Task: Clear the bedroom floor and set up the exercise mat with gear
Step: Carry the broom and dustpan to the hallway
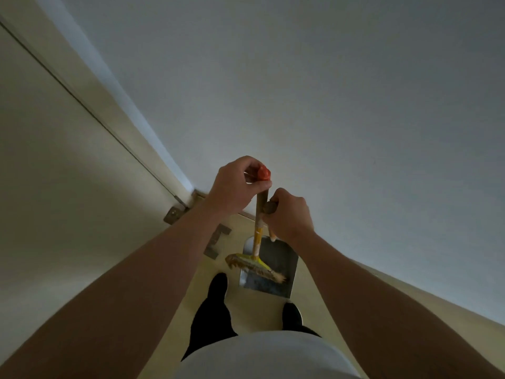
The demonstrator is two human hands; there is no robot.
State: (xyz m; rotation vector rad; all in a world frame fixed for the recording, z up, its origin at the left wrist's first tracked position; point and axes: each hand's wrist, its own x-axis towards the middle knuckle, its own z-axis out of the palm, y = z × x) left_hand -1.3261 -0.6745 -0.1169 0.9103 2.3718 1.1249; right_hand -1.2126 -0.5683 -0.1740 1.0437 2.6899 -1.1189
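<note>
Cramped corner, pale floor (314, 291). Gripping broom (257, 236) top with left hand (235, 187), dustpan (276, 258) handle with right hand (291, 214), bristles down on it. Probably best: keep dustpan flat, sweep short strokes.

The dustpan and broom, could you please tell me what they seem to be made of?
Dustpan: probably sheet metal, dull grey with a faint sheen. Broom shaft: looks wooden, brown above and yellow lower down; red cap seems plastic; bristles look like tan straw or fibre.
</note>
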